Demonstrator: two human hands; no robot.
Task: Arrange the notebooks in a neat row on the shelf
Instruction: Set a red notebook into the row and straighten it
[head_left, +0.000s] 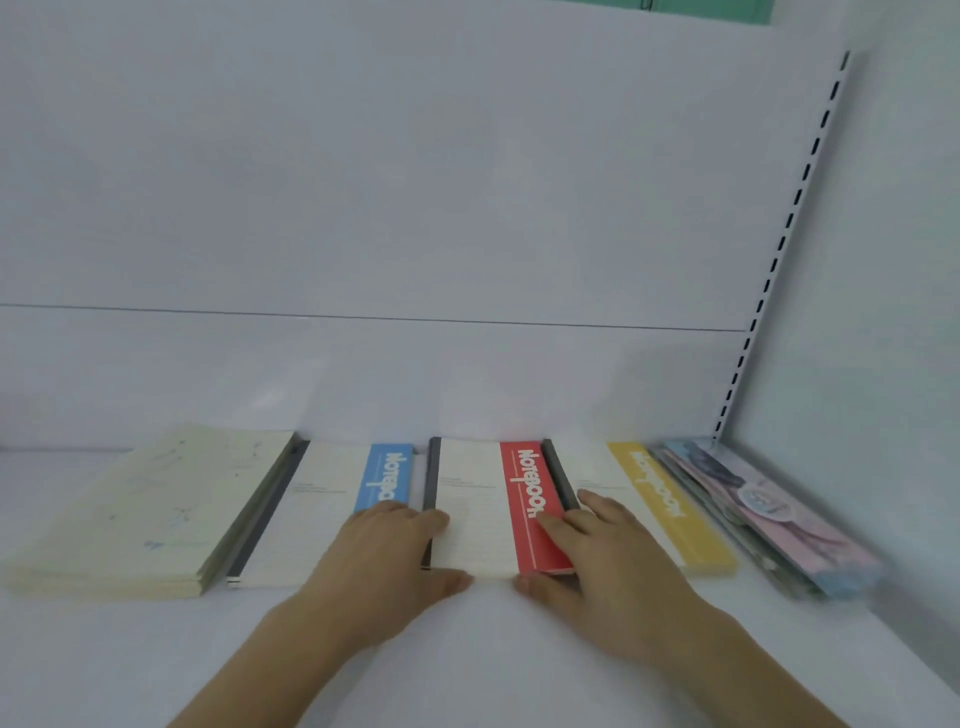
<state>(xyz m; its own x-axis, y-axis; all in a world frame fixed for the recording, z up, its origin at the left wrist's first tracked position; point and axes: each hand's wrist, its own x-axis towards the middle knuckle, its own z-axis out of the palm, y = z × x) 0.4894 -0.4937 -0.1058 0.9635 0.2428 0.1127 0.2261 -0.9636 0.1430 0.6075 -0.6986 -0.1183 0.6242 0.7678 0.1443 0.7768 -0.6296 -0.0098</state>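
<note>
Several notebooks lie flat in a row on the white shelf (156, 654). From left: a cream stack (145, 509), a blue-banded notebook (332, 499), a red-banded notebook (483, 499), a yellow-banded notebook (654, 499) and a pastel patterned stack (769, 514). My left hand (384, 561) rests on the red-banded notebook's left edge, thumb at its front edge. My right hand (597, 556) presses its right side, fingers on the red band, thumb at the front. Both hands pinch this notebook between them.
The white back panel (415, 208) rises right behind the notebooks. A slotted upright (779, 249) and a side wall close off the right end. The patterned stack lies skewed near that corner. Bare shelf surface stretches in front of the row.
</note>
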